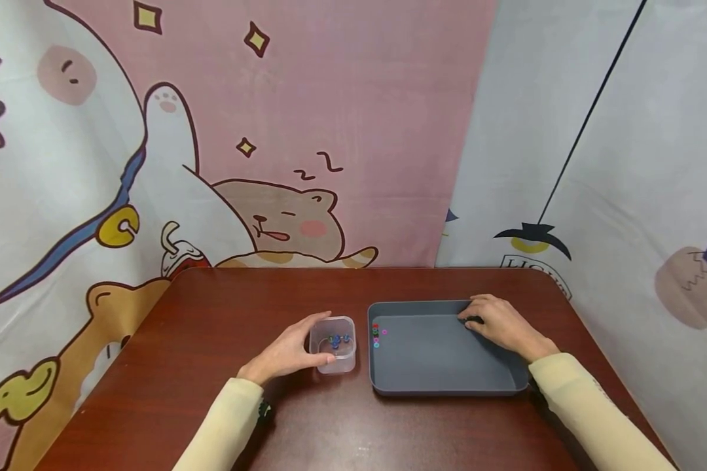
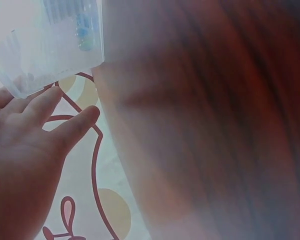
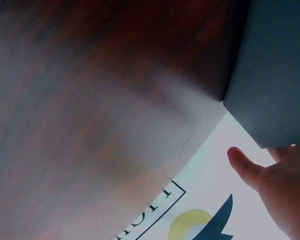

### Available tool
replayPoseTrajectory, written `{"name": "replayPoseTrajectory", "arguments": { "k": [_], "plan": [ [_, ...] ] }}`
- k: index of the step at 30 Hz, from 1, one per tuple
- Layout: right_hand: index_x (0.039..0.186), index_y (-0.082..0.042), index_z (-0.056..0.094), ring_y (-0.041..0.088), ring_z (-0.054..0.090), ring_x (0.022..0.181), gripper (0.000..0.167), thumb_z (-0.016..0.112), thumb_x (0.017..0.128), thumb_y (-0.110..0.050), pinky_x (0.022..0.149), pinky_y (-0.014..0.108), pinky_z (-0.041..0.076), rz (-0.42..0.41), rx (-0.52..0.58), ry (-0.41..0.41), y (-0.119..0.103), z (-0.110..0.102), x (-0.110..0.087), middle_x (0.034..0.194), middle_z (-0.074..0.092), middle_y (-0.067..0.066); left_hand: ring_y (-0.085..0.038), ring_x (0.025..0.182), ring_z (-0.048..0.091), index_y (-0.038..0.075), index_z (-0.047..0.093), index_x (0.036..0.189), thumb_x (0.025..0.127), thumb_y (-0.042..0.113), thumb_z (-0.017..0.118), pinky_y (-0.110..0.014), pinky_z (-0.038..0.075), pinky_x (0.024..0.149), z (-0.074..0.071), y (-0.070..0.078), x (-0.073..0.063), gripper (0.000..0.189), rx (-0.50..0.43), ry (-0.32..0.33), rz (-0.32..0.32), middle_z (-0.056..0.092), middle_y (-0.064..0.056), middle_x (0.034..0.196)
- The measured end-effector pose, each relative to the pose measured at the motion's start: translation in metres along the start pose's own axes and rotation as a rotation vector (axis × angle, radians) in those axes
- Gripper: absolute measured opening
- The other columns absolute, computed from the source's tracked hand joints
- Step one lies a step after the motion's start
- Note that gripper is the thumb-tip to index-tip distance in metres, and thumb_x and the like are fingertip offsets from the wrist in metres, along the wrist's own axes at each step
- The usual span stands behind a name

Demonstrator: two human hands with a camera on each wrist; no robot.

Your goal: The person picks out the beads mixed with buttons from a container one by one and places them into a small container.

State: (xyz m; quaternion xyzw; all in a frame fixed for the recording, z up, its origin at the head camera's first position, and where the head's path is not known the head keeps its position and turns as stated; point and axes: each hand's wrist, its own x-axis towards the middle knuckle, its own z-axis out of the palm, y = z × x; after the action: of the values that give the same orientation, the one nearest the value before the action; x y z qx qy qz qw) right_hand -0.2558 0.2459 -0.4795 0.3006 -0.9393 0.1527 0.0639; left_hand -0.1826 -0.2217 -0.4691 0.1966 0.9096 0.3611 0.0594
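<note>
A clear plastic container (image 1: 333,365) stands on the table left of the tray, with several small blue and green pieces (image 1: 336,341) inside. My left hand (image 1: 289,350) holds its left side, thumb along the front and fingers reaching round the back. In the left wrist view, the container (image 2: 55,55) rises beyond the fingertips. My right hand (image 1: 497,324) is over the back right part of a grey tray (image 1: 442,386), its fingers loosely bent and thumb apart, nothing visible between them. Several tiny coloured rings (image 1: 376,335) lie along the tray's left wall.
The brown wooden table (image 1: 259,294) carries the container and the tray side by side, with a narrow gap between them. A cartoon-printed cloth (image 1: 389,131) hangs behind the table and along its sides.
</note>
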Motion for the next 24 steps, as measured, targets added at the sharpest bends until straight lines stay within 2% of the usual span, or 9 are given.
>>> {"name": "replayPoseTrajectory", "arguments": {
  "k": [8,13,24],
  "plan": [
    [0.102,-0.009,0.082,0.044,0.059,0.124,0.015,0.081,0.088,-0.006,0.1,0.062,0.048,-0.013,0.023,0.017,0.0,-0.003,-0.005,0.104,0.076,0.005,-0.027,0.134,0.051,0.016,0.041,0.159,0.081,0.056,0.082,-0.057,0.041,0.112,0.002,0.002,0.001,0.097,-0.01,-0.013,0.005,0.048,-0.006,0.155],
    [0.105,-0.01,0.082,0.045,0.058,0.126,0.015,0.08,0.09,-0.007,0.103,0.062,0.046,-0.017,0.044,0.034,-0.001,-0.007,-0.006,0.108,0.076,0.007,-0.027,0.136,0.049,0.018,0.041,0.159,0.081,0.057,0.083,-0.057,0.04,0.113,0.0,0.002,0.002,0.097,0.006,-0.01,0.005,0.047,-0.005,0.157],
    [0.111,-0.007,0.08,0.045,0.054,0.132,0.02,0.077,0.092,-0.007,0.106,0.064,0.042,0.039,0.072,0.061,-0.001,-0.022,-0.011,0.117,0.074,0.013,-0.028,0.136,0.049,0.016,0.041,0.159,0.081,0.052,0.084,-0.057,0.039,0.113,0.0,0.002,0.001,0.096,-0.006,-0.005,0.007,0.047,-0.006,0.156]
  ]
}}
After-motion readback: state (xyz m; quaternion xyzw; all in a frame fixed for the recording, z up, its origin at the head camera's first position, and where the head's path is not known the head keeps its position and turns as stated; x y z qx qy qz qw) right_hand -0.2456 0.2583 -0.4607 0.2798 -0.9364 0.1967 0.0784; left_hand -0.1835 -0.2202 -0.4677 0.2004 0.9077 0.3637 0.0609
